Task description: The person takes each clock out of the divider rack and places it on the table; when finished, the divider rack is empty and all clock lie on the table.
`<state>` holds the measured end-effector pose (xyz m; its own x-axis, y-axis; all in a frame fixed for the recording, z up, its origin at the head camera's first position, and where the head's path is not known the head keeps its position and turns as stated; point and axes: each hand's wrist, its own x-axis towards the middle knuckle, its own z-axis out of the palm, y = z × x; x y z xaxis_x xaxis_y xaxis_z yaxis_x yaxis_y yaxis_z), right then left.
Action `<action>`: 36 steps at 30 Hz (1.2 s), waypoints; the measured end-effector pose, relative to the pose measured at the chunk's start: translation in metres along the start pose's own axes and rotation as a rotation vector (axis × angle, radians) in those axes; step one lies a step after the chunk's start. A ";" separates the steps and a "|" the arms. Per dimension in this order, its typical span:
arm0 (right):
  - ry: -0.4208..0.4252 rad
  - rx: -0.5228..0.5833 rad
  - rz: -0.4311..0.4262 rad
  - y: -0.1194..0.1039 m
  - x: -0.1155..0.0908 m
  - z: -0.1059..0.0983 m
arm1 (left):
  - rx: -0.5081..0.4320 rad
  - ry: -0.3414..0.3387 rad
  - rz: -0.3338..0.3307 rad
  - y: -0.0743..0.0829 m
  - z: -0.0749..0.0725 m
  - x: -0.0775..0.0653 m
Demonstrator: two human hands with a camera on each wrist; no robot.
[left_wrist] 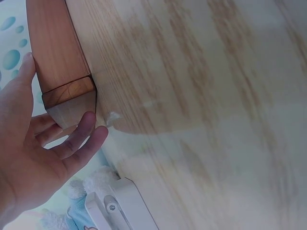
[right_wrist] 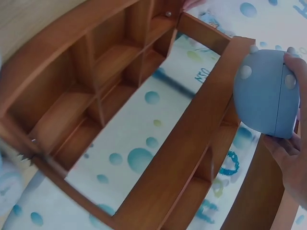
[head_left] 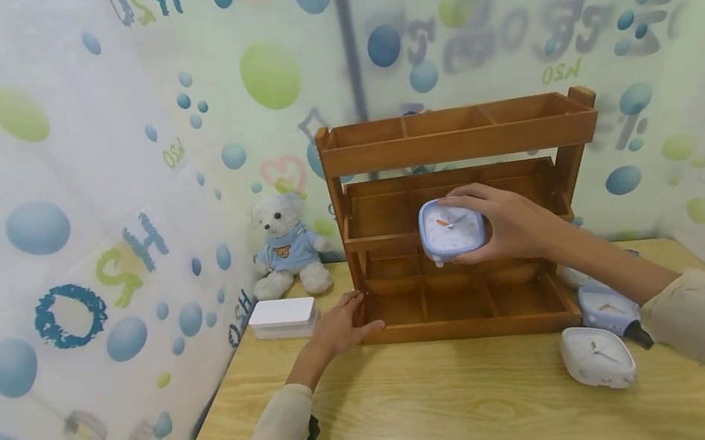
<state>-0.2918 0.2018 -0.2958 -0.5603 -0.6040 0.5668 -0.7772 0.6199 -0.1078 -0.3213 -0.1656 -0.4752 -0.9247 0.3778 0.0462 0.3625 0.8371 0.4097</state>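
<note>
My right hand (head_left: 508, 220) holds a blue alarm clock (head_left: 451, 228) in front of the middle tier of a brown wooden shelf (head_left: 460, 145). Its white dial faces me in the head view. From the right wrist, the blue back of the clock shows, with small round white knobs and my fingers and thumb at its edge. My left hand (head_left: 340, 325) grips the lower left front corner of the shelf. In the left wrist view, fingers (left_wrist: 79, 136) curl near the end of the wooden corner, with the thumb on its other side.
A white clock (head_left: 597, 357) and another blue clock (head_left: 607, 308) stand right of the shelf, beside my right sleeve. Left of it lie a white box (head_left: 283, 317) and a white teddy bear (head_left: 286, 248) in a blue shirt. All rest on a wooden table (head_left: 459, 400) against patterned walls.
</note>
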 end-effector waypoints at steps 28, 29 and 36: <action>-0.034 -0.050 0.078 0.010 -0.129 0.010 | -0.024 0.001 0.005 0.003 -0.001 -0.003; -0.039 -0.051 0.082 0.010 -0.133 0.012 | -0.022 0.001 0.005 0.003 -0.001 -0.002; -0.054 -0.040 0.095 0.011 -0.160 0.028 | -0.006 -0.002 0.008 0.004 -0.001 0.000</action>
<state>-0.2188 0.2914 -0.4110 -0.6463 -0.5672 0.5104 -0.7086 0.6943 -0.1257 -0.3202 -0.1630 -0.4724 -0.9216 0.3852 0.0474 0.3689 0.8317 0.4150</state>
